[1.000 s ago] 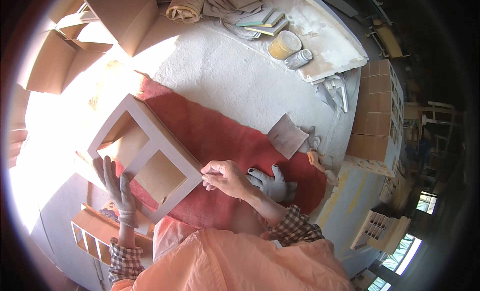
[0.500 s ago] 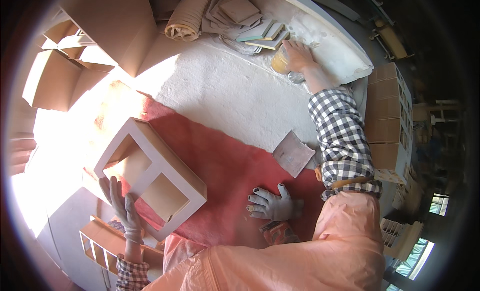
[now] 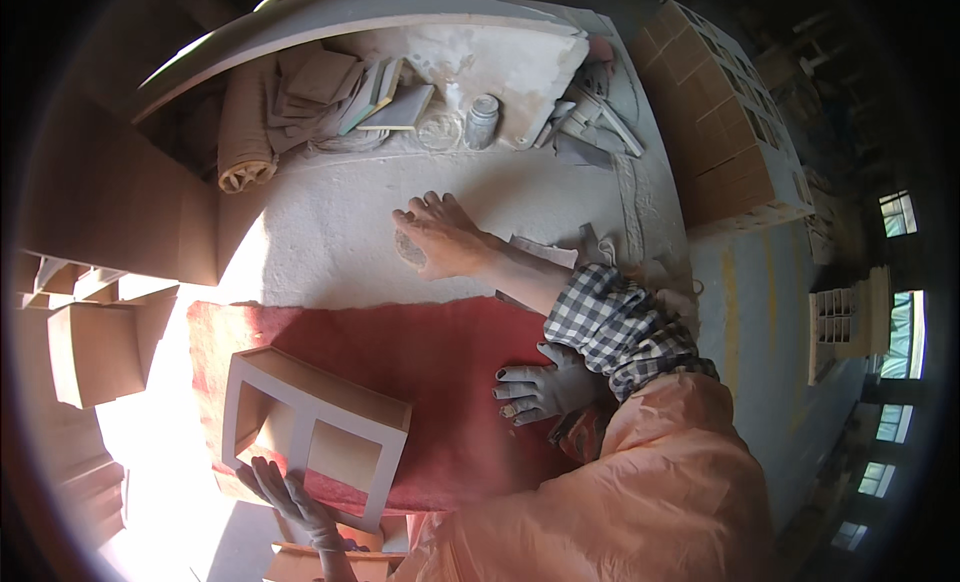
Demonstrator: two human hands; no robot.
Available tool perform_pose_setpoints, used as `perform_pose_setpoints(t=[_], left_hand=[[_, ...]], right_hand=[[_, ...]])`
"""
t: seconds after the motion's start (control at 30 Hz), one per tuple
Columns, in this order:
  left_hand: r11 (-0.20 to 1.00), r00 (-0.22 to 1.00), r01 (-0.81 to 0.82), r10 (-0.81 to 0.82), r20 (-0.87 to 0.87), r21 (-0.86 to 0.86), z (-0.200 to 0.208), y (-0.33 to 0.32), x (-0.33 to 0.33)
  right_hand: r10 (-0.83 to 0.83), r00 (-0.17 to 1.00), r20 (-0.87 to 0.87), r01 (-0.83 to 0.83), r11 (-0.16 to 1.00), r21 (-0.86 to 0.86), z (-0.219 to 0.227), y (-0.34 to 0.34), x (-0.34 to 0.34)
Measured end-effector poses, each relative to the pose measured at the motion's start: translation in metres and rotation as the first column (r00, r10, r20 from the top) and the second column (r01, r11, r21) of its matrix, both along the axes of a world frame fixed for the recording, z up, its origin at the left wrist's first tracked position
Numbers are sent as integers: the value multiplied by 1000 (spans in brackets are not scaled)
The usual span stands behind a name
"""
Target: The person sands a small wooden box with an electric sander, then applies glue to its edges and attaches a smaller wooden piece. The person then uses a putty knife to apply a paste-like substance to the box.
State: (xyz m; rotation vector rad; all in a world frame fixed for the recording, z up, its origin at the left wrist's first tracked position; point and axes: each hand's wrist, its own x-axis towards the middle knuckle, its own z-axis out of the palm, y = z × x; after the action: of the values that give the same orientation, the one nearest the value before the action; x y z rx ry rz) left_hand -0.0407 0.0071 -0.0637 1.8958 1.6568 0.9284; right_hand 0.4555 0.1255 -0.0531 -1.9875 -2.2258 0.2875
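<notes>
My left hand (image 3: 295, 502), in a grey glove, rests with its fingers stretched against the lower edge of a small wooden cabinet frame (image 3: 375, 462). The frame has a pale front with two openings and lies tilted on a red cloth (image 3: 450, 352). My bare right hand (image 3: 440, 237) hangs over the white tabletop, closed around a yellowish jar (image 3: 408, 250); fingers and palm cover most of the jar. A loose grey glove (image 3: 540, 387) lies palm up on the cloth below my right forearm. Partly under my sleeve is a red tool (image 3: 580, 434).
Along the back stand a rolled sheet (image 3: 246, 132), stacked sanding pads (image 3: 385, 102) and a grey lidded jar (image 3: 482, 122), before a curved white panel (image 3: 450, 17). Brown cabinets (image 3: 120, 192) rise at the left. More stacked cabinets (image 3: 715, 112) stand at the right.
My right hand has lifted the yellowish jar from beside the pads at the back and brought it nearer and leftward. The view has turned. My left hand stays at the cabinet frame.
</notes>
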Motion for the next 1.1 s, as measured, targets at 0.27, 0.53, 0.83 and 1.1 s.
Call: perform_pose_setpoints(t=[0.27,0.53,0.83,1.1], left_hand=[[937,875,200,-38,-483,288,39,30,43],[591,637,715,-771,-1,-373,-35,165,242],[600,629,625,-766,-133,-499,-68,200,205],[619,727,567,-686,-23,-544,12,131,229]], right_hand=[[-432,902,-5,432,900,57,-31,-9,-58],[-536,844,-6,535,841,79,-43,9,-82],[-840,448,-306,882,471,-1,56,-395,28],[-969,229,-95,973,227,27,-41,-577,20]])
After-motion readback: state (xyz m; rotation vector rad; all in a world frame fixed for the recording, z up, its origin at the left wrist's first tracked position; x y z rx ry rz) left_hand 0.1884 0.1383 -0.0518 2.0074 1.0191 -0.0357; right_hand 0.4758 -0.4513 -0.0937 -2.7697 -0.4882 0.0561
